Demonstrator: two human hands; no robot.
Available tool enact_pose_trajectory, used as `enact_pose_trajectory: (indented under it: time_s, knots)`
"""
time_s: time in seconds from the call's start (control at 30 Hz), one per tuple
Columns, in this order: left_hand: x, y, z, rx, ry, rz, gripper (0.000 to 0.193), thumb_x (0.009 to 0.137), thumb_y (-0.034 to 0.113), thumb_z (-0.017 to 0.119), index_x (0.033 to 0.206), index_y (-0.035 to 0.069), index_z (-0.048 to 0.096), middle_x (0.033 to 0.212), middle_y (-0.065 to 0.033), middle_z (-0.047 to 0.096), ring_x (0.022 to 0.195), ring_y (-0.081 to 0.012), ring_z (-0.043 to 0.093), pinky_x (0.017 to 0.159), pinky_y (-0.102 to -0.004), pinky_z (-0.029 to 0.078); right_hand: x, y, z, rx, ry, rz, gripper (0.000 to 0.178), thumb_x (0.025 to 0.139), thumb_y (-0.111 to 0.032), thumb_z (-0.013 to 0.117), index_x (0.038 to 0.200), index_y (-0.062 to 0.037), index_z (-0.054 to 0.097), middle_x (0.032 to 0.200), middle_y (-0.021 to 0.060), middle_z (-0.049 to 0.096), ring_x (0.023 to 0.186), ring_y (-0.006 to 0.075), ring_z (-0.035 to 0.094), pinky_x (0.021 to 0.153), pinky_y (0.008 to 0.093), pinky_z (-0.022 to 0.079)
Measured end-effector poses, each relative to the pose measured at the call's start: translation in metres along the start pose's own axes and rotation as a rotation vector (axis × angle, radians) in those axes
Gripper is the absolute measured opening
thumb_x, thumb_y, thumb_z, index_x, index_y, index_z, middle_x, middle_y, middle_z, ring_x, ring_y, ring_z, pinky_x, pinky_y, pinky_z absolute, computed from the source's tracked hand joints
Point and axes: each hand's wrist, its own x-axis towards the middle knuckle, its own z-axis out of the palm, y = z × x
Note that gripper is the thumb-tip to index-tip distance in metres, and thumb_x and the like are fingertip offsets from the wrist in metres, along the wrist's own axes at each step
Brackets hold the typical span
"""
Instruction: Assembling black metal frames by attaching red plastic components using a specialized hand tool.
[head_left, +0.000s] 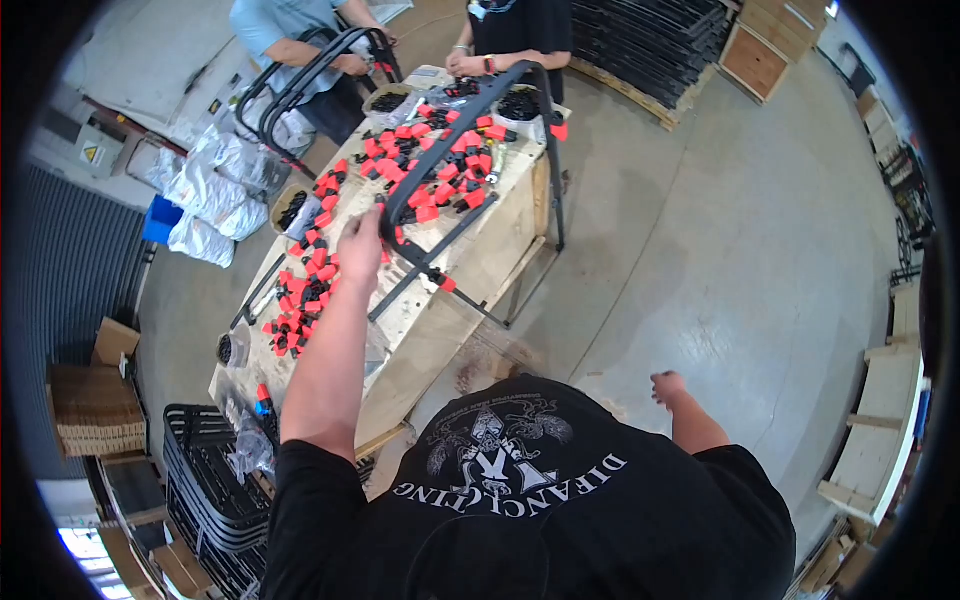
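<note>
A black tubular metal frame [455, 130] with red-and-black plastic fittings stands tilted across the near side of the wooden worktable [415, 345]. My left hand [360, 246] is closed at the frame's lower left bend; part of its fingers is hidden. Off the table, over the floor on the right, hangs my right hand [668, 388], fingers loosely bent and apart, holding nothing. Many red-and-black plastic clamps [300, 305] lie along the left side of the tabletop, with a larger heap in the middle. A loose black bar [432, 258] lies beside the frame.
Tubs of small black parts [292, 212] stand along the table. Across it, one person [300, 50] handles similar frames; another [515, 35] stands by the far end. White sacks [215, 190] sit at left. Stacked black frames [215, 480] rise lower left; a pallet of black bars [650, 45] lies behind.
</note>
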Motion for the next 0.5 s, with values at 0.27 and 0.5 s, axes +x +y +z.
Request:
enact_pose_trajectory:
  time_s: [0.27,0.5]
  knots:
    - [-0.128,-0.098,-0.185,0.230,0.147,0.142,0.026,0.095,0.022,0.069,0.099,-0.004,0.070,0.082,-0.0061,0.068,0.077,-0.0121,0.061,0.073,-0.0300,0.050,-0.006,-0.138,0.078,0.082,0.001,-0.393,0.035,0.092,-0.028,0.065,0.113,-0.0003,0.063,0.087,0.0116,0.068,0.067,0.0221,0.067,0.053,0.0356,0.053]
    - [-0.284,-0.123,-0.463,0.479,0.762,0.045,0.020,0.090,0.015,0.071,0.100,-0.002,0.067,0.089,-0.0103,0.070,0.083,-0.0187,0.068,0.080,-0.0314,0.053,0.023,-0.129,0.140,-0.477,-0.013,-0.439,0.030,0.086,-0.030,0.063,0.087,-0.0008,0.070,0.080,0.0180,0.072,0.063,0.0297,0.069,0.059,0.0450,0.057]
